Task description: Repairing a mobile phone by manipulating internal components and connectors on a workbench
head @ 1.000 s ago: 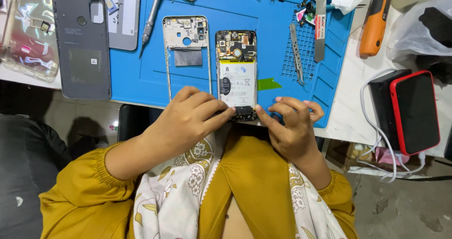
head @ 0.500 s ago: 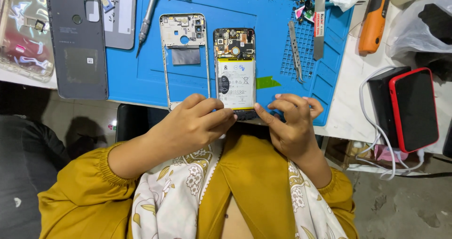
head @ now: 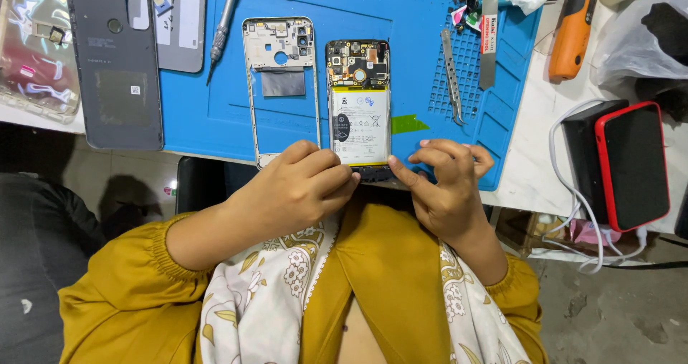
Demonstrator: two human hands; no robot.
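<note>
An opened smartphone (head: 360, 99) lies on the blue repair mat (head: 215, 113), its white battery and circuit board exposed. My left hand (head: 301, 185) pinches its near bottom edge from the left. My right hand (head: 444, 185) touches the same edge from the right with its fingertips. A silver mid-frame (head: 281, 84) lies just left of the phone, partly under my left hand.
A grey back cover (head: 116, 63) and a clear case (head: 32, 49) lie at left. A screwdriver (head: 226, 20), tweezers (head: 451, 77), a metal opening tool (head: 489, 31) and an orange tool (head: 572, 27) sit around the mat. A red-edged phone (head: 634, 167) with a white cable is at right.
Both hands stay at the phone's near edge; the fingers have shifted slightly. The view has drifted a little.
</note>
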